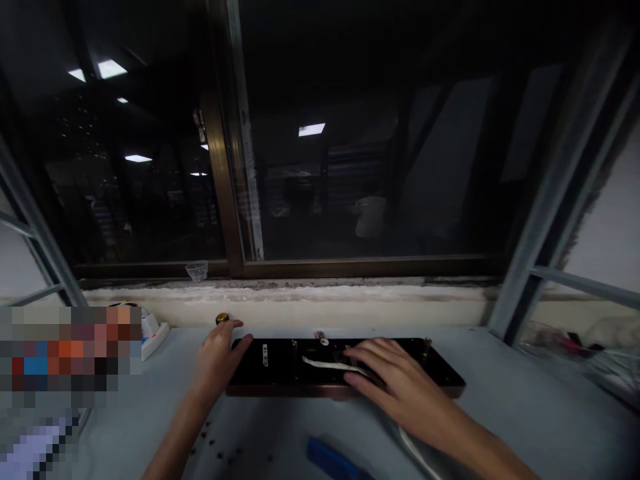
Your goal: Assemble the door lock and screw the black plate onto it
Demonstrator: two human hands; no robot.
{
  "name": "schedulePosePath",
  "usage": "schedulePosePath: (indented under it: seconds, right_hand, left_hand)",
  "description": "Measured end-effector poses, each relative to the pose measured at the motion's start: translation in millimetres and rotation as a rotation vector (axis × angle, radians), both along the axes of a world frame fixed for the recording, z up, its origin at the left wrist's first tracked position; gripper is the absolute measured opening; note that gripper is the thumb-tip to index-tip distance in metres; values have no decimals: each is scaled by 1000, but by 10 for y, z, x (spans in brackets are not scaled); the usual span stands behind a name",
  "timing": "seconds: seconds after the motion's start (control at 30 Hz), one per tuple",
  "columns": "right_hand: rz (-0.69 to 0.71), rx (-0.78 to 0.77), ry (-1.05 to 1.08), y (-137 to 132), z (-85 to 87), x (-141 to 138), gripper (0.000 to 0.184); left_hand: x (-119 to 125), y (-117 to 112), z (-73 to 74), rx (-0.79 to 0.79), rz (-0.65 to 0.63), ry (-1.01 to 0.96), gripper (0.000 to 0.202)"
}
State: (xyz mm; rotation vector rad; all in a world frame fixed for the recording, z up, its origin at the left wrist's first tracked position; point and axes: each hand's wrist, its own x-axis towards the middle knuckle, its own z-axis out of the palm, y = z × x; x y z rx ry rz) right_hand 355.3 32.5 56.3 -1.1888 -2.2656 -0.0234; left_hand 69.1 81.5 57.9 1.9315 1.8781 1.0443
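While left hand [215, 360] flanks panel [320, 378], right hand [395, 375] arches over cable [330, 365].

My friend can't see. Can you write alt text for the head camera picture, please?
A person's left hand is at the left end of a long black panel on a grey table, and the right hand is over its right half, by a white cable. A blue object lies in front; behind is a dark window.
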Motion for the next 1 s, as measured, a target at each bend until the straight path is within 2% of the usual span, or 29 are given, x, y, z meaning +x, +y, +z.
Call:
schedulePosePath:
  seconds: [0.07,0.17,0.27,0.37,0.5,0.63,0.8,0.9,1.0]
  right_hand:
    - [28,-100,-25,79,37,-136,18]
    - [41,-213,-2,180,86,-201,18]
    - [45,-258,47,246,146,-198,18]
    - [20,-198,41,341,213,-189,19]
    - [19,-122,-62,490,287,-150,20]
    - [56,-64,-185,487,275,-91,24]
    - [102,-102,-239,334,181,-44,30]
    - [110,-145,-202,291,172,-10,30]
    - [77,-204,-127,250,180,64,30]
  left_hand:
    - [135,-52,63,126,-157,152,29]
    - [390,-121,146,43,-479,233,28]
    - [545,-100,196,-37,-602,264,21]
    - [562,-45,224,-97,-610,279,20]
    - [544,-28,254,-103,-585,309,21]
    - [539,-26,237,-79,-620,323,25]
    - [479,-14,145,-104,-630,309,27]
    - [452,-22,95,-132,-585,354,36]
    - [437,-20,61,-155,-602,388,46]
